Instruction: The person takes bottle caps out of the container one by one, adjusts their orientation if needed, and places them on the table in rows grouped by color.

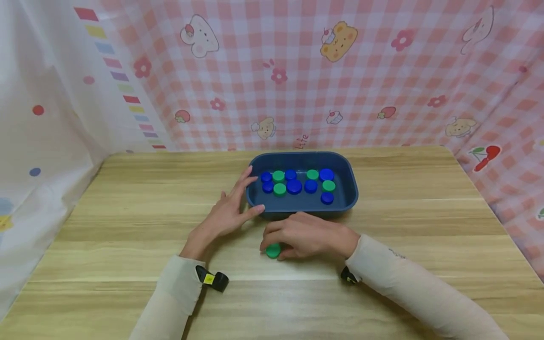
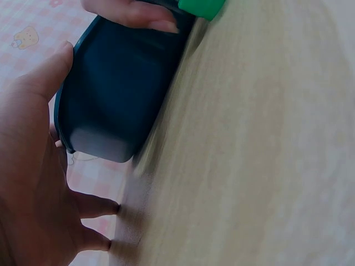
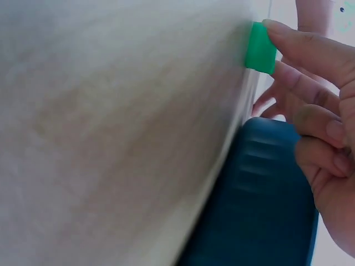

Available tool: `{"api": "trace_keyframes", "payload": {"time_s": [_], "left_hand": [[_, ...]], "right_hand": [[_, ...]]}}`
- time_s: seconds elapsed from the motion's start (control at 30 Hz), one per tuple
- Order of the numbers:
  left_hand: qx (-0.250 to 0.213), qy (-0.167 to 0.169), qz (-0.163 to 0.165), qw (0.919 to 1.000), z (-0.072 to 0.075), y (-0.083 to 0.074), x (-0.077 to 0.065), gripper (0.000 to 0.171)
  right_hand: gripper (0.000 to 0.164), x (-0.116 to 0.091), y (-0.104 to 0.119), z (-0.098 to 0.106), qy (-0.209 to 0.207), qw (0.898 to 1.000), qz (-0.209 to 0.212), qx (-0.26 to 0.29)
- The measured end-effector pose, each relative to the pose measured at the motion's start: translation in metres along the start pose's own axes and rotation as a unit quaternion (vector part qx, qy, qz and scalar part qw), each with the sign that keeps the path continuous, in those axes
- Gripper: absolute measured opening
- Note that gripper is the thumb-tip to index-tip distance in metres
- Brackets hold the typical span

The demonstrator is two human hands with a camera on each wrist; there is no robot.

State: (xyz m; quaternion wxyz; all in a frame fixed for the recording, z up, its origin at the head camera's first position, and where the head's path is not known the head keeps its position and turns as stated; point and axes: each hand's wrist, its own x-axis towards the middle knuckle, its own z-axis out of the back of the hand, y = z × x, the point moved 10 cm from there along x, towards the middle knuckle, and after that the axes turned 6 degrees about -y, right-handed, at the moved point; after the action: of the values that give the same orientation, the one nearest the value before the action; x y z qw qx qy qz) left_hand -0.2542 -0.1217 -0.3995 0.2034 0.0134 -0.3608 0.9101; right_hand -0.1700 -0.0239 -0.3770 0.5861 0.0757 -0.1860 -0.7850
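1. The right hand [image 1: 301,236] is pinching a round green cap [image 1: 273,250] between thumb and index finger, the other fingers curling towards the palm in the right wrist view.
2. The left hand [image 1: 227,212] is spreading open around the left end of the tray [image 1: 293,203], its thumb reaching the near rim and its fingers lying along the left side; it is gripping no cap.
3. The held cap is sitting low in front of the tray's near wall, outside it and flat face up; whether it is touching the wooden table [image 1: 403,208] cannot be told.
4. Inside the dark blue tray, seven blue caps [image 1: 294,186] and four green caps [image 1: 279,189] are lying apart or close together, mostly in two rough rows, with one blue cap sitting nearer the front at the right.
5. Of twelve caps showing, eleven are resting in the tray and one is in hand. The handling appears to be partway through one cap; a single moment is not revealing which way it is travelling, so what is left remains uncertain.
6. Beyond the tray, a pink checked cloth [image 1: 255,71] is hanging behind the table.
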Motion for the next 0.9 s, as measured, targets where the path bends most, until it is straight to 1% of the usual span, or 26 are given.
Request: {"api": "trace_keyframes", "payload": {"time_s": [0.13,0.3,0.47,0.57,0.63,0.73,0.9], "left_hand": [[0.002,0.0,-0.001,1.0,0.0,0.0,0.0,0.074],[0.006,-0.002,-0.002,1.0,0.001,0.0,0.001,0.074],[0.008,-0.002,0.0,1.0,0.001,0.0,0.001,0.074],[0.009,-0.001,0.0,1.0,0.001,0.001,0.001,0.073],[0.009,0.0,-0.001,1.0,0.001,0.001,0.001,0.073],[0.007,0.0,-0.001,1.0,0.001,0.0,0.001,0.074],[0.008,0.002,0.002,1.0,0.001,0.001,0.001,0.073]], "right_hand": [[0.033,-0.001,0.005,0.009,-0.007,1.0,0.002,0.007],[0.03,-0.004,0.011,0.031,-0.03,0.999,0.007,0.02],[0.029,-0.01,0.011,0.056,-0.076,0.997,0.014,-0.016],[0.028,-0.014,0.006,0.069,-0.097,0.994,0.012,-0.041],[0.028,-0.017,0.003,0.076,-0.105,0.993,0.014,-0.048],[0.027,-0.021,-0.004,0.085,-0.113,0.992,0.017,-0.048],[0.025,-0.03,-0.017,0.096,-0.12,0.992,0.011,-0.037]]}}
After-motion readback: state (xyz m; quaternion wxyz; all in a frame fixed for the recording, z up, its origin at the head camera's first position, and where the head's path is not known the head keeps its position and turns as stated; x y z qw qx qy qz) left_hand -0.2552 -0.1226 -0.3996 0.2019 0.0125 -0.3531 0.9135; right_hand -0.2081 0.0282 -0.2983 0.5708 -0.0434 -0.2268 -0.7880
